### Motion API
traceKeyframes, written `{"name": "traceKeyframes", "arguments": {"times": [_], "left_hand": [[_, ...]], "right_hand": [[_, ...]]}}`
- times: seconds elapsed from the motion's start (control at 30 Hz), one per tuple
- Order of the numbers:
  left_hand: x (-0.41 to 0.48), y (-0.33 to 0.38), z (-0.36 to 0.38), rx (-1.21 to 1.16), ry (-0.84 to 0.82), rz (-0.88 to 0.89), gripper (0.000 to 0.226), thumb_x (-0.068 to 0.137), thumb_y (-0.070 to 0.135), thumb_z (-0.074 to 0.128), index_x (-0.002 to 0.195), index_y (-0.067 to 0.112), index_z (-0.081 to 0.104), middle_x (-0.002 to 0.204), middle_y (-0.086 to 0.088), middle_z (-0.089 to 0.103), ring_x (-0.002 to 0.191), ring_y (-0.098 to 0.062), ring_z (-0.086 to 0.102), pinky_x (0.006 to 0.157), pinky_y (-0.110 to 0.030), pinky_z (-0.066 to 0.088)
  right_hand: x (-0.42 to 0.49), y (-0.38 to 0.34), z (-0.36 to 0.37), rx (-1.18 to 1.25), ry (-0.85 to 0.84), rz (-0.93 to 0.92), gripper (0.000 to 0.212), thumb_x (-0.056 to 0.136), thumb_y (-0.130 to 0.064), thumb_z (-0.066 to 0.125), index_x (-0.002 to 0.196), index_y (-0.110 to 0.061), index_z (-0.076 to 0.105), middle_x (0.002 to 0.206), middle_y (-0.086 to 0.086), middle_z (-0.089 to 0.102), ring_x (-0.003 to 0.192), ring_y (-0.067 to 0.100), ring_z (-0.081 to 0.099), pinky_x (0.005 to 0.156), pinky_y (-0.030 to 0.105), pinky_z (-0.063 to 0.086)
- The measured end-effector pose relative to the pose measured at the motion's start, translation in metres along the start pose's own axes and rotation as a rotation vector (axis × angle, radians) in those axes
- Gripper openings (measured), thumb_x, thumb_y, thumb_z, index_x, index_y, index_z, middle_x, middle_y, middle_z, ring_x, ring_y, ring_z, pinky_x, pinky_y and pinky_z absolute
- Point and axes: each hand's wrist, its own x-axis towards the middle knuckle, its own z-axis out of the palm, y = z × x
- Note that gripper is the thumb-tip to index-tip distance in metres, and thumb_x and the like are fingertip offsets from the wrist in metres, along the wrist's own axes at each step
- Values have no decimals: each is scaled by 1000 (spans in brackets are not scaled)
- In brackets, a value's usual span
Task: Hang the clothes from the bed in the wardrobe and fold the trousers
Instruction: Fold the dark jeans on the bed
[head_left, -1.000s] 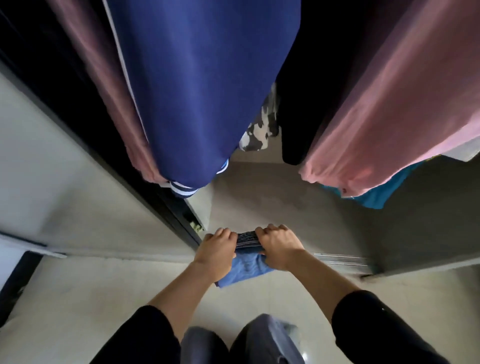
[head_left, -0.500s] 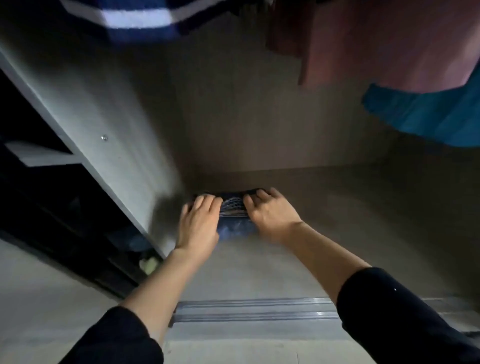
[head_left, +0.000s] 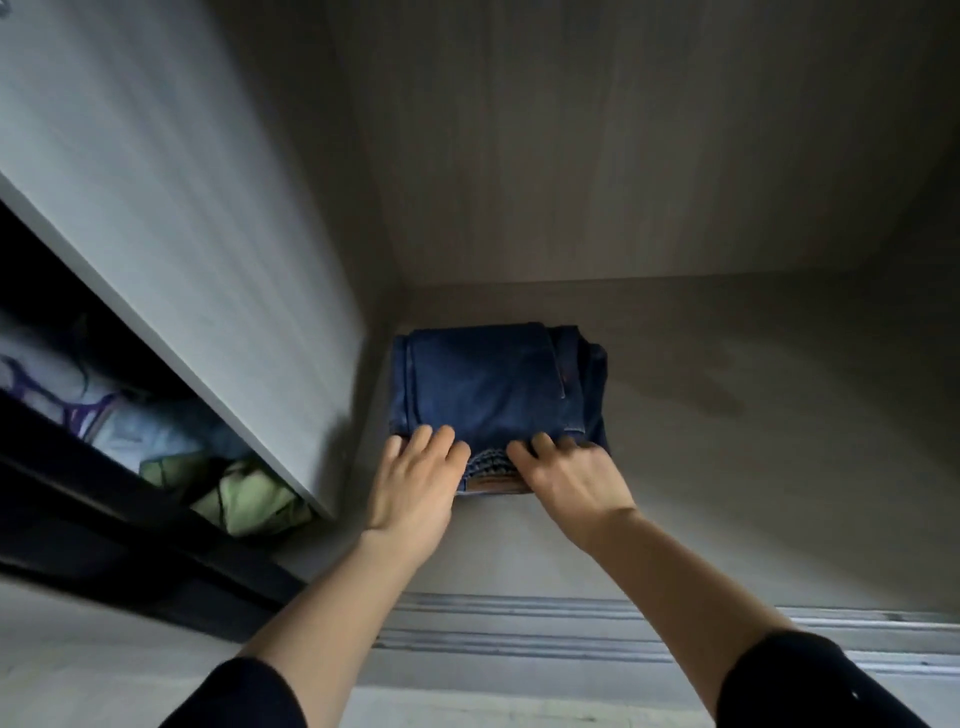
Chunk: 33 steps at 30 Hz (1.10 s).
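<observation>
A pair of dark blue jeans (head_left: 488, 384), folded into a compact square, lies on the wardrobe floor (head_left: 737, 483) in the back left corner, against the side panel. My left hand (head_left: 415, 488) rests on its near left edge with the fingers laid over the top. My right hand (head_left: 566, 483) rests on the near right edge in the same way. Between the hands the waistband and its leather patch show. Both thumbs are hidden.
A pale vertical divider panel (head_left: 208, 234) walls off the left. Beyond it a dark compartment holds bundled light green and white clothes (head_left: 239, 493). Metal sliding-door tracks (head_left: 571, 629) cross the wardrobe's front edge. The wardrobe floor stretches bare to the right of the jeans.
I have leaned in and carried the folded jeans from the wardrobe's front to its back left corner, where they now lie flat. The hanging clothes have left the view.
</observation>
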Motion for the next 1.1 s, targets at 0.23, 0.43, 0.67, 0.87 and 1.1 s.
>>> {"name": "traceKeyframes", "arguments": {"times": [0.23,0.43,0.67,0.87,1.1], "left_hand": [[58,-30,42,-23,-89,-180,48,99,11,41,146,14,33,132,-5,53,122,-24,45,91,-32,44],[79,-48,68,-5,-155,-188,72,94,5,41,152,8,0,134,-8,50,124,-24,41,113,-34,26],[67,-50,75,-235,-408,-247,62,102,39,18,152,15,-10,161,-3,8,148,-23,-1,119,-43,0],[28,-31,33,-306,-365,-204,54,103,35,17,153,18,11,159,-4,19,147,-23,14,120,-40,12],[-6,47,-130,-479,-340,-59,45,102,33,29,144,18,37,146,-4,43,134,-21,37,111,-35,30]], "right_hand": [[56,13,28,236,-152,97,91,83,3,58,153,-12,1,147,7,29,130,27,36,92,37,49],[96,11,37,272,-242,70,92,87,-13,57,152,-9,-8,153,9,22,136,26,31,103,39,44],[94,14,34,434,-406,84,95,90,-24,57,152,-15,-13,162,1,-6,147,22,12,115,34,22],[17,23,-2,592,-248,219,72,92,-22,53,152,-15,15,160,0,13,144,20,23,112,33,27],[-100,41,-141,584,-306,395,57,92,-37,54,140,-13,36,143,5,37,130,27,37,106,37,35]]}}
